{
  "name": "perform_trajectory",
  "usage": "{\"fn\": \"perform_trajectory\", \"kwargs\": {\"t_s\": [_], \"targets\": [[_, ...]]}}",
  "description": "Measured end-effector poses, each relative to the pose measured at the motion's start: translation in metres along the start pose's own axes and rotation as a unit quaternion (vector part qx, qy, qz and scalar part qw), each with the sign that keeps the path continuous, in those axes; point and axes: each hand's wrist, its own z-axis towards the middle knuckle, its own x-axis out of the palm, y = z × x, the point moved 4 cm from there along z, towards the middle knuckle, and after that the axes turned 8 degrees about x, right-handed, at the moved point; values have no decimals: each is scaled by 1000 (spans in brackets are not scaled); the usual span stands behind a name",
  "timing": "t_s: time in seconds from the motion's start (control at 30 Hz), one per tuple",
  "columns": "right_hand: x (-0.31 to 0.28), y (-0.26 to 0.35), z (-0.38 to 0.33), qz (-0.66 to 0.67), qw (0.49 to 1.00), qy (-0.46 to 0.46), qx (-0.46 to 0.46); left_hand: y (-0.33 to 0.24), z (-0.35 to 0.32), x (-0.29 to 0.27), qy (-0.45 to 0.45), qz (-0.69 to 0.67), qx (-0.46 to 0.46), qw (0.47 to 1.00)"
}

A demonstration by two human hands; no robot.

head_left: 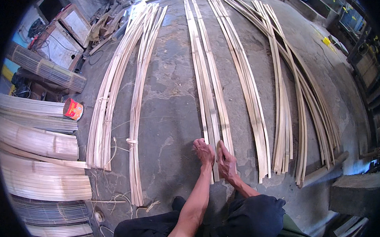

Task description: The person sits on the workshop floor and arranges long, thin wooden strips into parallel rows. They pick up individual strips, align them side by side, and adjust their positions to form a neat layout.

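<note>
Long pale bamboo strips lie lengthwise on the floor in front of me, in two narrow groups a small gap apart. Near their close ends, my left hand is closed with bent fingers around the left edge of the strips. Just beside it, my right hand curls against the strips of the right-hand group. Strip ends poke out below both hands. The fingertips' exact hold is partly hidden by the backs of my hands.
To the left lie a tied bamboo bundle and a larger bundle. More strips and a crossed pile spread right. Slatted bamboo panels and a red can line the left side. A concrete block stands right.
</note>
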Motion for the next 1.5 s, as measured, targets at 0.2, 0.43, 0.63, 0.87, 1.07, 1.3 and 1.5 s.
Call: {"fn": "perform_trajectory", "kwargs": {"t_s": [0.2, 0.43, 0.63, 0.87, 1.07, 1.3, 1.5], "targets": [[19, 5, 6, 58, 998, 13, 33, 37, 5, 25, -39, -64, -12, 997], [26, -15, 6, 73, 993, 34, 91, 12, 30, -12, -27, -299, -180, 936], [50, -16, -17, 94, 987, 29, 123, 7, 32, -38, -78, -203, -75, 973], [59, -42, -26, 102, 992, 12, 76, 11, 23, -38, -39, -195, -84, 976], [55, -44, -19, 40, 996, 23, 80, 17, 20, -32, -14, -195, -134, 972], [54, -42, -23, -27, 995, 89, 39, 32, 12, -21, 2, -177, -116, 977], [52, -40, -19, -162, 976, 144, 13, 33, 13, -23, 31, -182, -119, 976]]}}
